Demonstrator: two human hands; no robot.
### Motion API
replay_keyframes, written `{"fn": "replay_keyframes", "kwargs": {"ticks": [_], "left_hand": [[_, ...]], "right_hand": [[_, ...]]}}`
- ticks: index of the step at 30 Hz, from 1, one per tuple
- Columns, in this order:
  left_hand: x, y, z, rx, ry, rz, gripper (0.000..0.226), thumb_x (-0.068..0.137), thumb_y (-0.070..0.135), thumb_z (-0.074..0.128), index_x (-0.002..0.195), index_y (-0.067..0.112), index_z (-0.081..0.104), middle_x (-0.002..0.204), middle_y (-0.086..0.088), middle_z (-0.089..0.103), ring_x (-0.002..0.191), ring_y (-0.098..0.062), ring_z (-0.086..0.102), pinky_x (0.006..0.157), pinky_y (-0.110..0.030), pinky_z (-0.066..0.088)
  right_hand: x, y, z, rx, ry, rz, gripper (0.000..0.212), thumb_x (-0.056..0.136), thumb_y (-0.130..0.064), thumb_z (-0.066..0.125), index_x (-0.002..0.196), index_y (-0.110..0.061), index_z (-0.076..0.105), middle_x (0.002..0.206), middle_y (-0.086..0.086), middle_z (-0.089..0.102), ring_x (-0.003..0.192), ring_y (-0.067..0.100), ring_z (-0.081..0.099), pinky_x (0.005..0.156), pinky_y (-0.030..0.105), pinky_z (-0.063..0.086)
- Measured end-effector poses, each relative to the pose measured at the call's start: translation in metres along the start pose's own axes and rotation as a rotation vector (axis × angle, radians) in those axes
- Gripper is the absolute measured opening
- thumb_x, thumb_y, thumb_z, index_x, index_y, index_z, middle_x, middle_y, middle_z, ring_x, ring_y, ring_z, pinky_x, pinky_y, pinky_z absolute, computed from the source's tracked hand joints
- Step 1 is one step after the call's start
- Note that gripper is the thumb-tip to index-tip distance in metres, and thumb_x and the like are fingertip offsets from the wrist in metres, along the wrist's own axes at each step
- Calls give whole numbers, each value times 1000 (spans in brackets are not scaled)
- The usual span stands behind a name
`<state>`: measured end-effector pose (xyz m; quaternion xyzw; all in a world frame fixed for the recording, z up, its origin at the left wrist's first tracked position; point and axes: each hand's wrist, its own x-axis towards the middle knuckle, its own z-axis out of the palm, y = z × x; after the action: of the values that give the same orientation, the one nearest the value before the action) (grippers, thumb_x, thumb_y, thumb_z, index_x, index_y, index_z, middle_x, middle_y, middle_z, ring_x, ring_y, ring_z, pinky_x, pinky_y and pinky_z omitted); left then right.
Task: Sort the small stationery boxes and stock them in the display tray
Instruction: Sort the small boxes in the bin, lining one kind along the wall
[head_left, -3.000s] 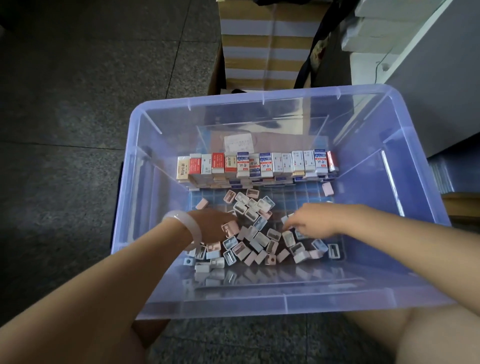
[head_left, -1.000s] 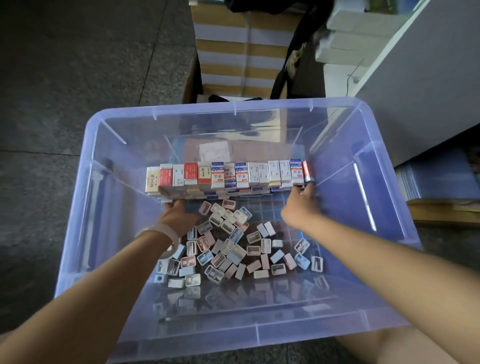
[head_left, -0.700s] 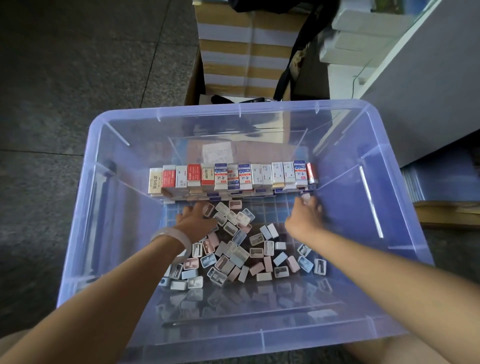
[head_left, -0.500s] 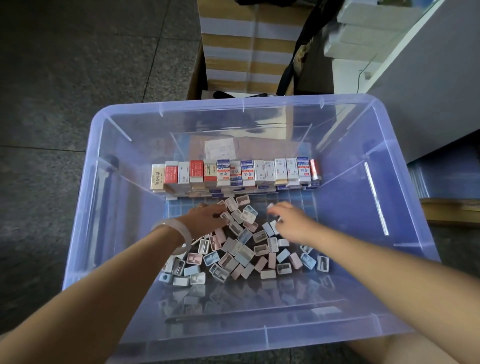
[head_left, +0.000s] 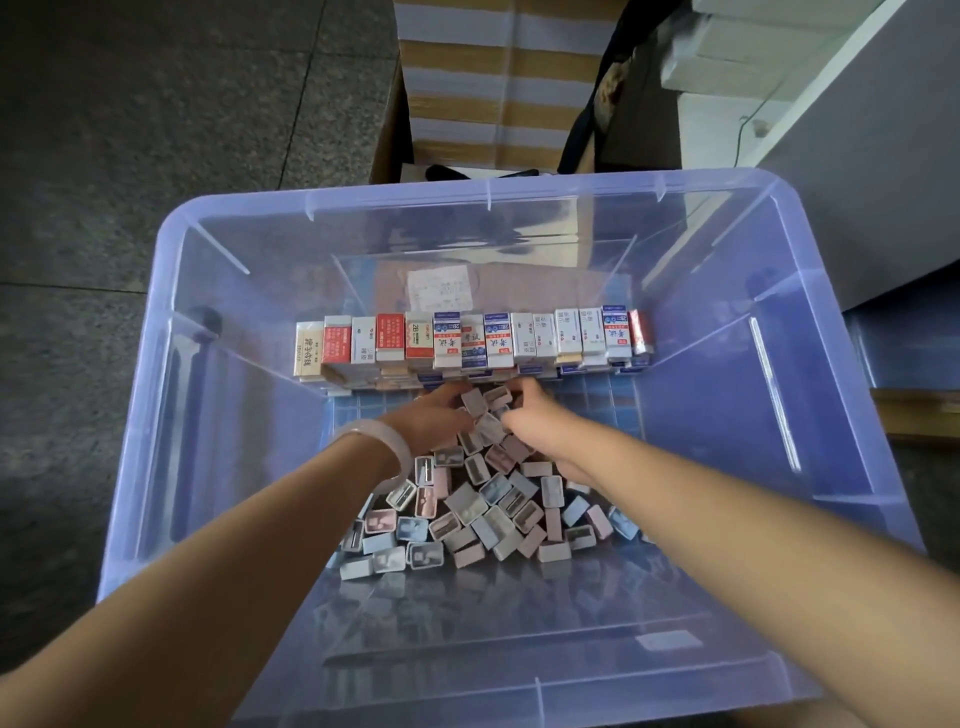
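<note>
A clear purple plastic bin (head_left: 171, 332) holds everything. Along its far floor stands a row of upright eraser boxes (head_left: 467, 340) in red, white and blue. In front of it lies a heap of several small pastel boxes (head_left: 483, 512), pink, blue and white. My left hand (head_left: 428, 423), with a pale bangle on the wrist, and my right hand (head_left: 540, 423) meet at the heap's far end. Their fingers curl round a cluster of small boxes (head_left: 485, 410) held between them. The fingertips are partly hidden by the boxes.
A white paper label (head_left: 439, 288) lies behind the eraser row. Beyond the bin stand striped cardboard cartons (head_left: 493, 78) and a dark bag strap (head_left: 597, 104). A grey cabinet (head_left: 857, 156) is at the right, and dark stone floor at the left.
Both hands drew back from the ends of the eraser row and came together at the middle, pushing the loose small boxes into a tighter heap and cupping a cluster of them.
</note>
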<state>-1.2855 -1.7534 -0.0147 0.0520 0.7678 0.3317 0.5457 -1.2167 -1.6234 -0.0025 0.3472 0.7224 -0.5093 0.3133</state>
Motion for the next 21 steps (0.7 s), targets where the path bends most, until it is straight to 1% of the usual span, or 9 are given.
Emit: {"fn": "replay_keyframes", "kwargs": {"ticks": [2, 5, 8, 11, 12, 14, 16, 19, 21], "left_hand": [[0, -1, -1, -43, 8, -17, 50, 92, 7, 49, 137, 25, 38, 131, -6, 49, 115, -25, 49, 91, -33, 45], [2, -4, -3, -89, 23, -33, 36, 92, 5, 50, 120, 26, 46, 114, -5, 55, 94, -19, 54, 69, -24, 46], [0, -2, -1, -17, -21, -12, 32, 91, 9, 56, 121, 20, 49, 111, -5, 58, 98, -19, 55, 82, -31, 50], [-1, 5, 6, 103, -97, 49, 47, 89, 10, 60, 134, 12, 47, 126, -8, 56, 118, -25, 51, 105, -39, 38], [-3, 8, 7, 123, -103, 53, 49, 90, 9, 57, 137, 12, 44, 127, -8, 54, 119, -24, 49, 104, -36, 38], [-7, 11, 8, 172, -121, 40, 49, 93, 7, 49, 140, 12, 37, 123, -7, 49, 112, -21, 47, 90, -27, 41], [-13, 12, 7, 284, -168, 43, 43, 93, 5, 44, 136, 10, 41, 117, -6, 49, 105, -19, 46, 81, -24, 39], [-25, 15, 8, 521, -216, 96, 18, 92, 4, 42, 96, 10, 58, 89, -3, 55, 84, -21, 51, 72, -26, 40], [-40, 18, 11, 576, -307, 128, 20, 93, 1, 40, 89, 11, 58, 88, -8, 58, 79, -20, 52, 67, -23, 43]], "right_hand": [[1, 1, -4, 105, -20, 32, 56, 89, -6, 46, 139, -19, 27, 134, 12, 44, 120, 29, 44, 102, 43, 40], [0, 4, -8, 110, -52, 36, 50, 89, -3, 44, 134, -21, 31, 124, 10, 48, 107, 24, 48, 95, 45, 45], [-3, 3, -5, 36, -123, 1, 45, 93, -7, 44, 134, -21, 33, 107, 6, 51, 86, 16, 50, 79, 34, 48], [-4, -3, 3, -110, -144, -64, 51, 96, -17, 44, 143, -25, 26, 127, 11, 50, 103, 24, 51, 84, 32, 42], [-4, -5, 4, -152, -155, -78, 54, 96, -16, 42, 146, -27, 23, 131, 11, 48, 105, 24, 52, 82, 31, 42], [-5, -9, 4, -233, -188, -97, 56, 96, -12, 39, 147, -28, 22, 124, 10, 51, 89, 20, 54, 70, 30, 45], [-10, -9, 3, -285, -243, -84, 53, 96, -9, 38, 146, -23, 26, 118, 12, 53, 81, 19, 52, 63, 29, 42], [-25, -2, 3, -274, -384, -66, 39, 93, -1, 35, 132, -6, 39, 112, 30, 59, 76, 27, 53, 59, 33, 42], [-40, 2, 0, -336, -483, -77, 37, 94, 1, 35, 131, -4, 40, 103, 25, 62, 75, 26, 56, 57, 27, 44]]}}
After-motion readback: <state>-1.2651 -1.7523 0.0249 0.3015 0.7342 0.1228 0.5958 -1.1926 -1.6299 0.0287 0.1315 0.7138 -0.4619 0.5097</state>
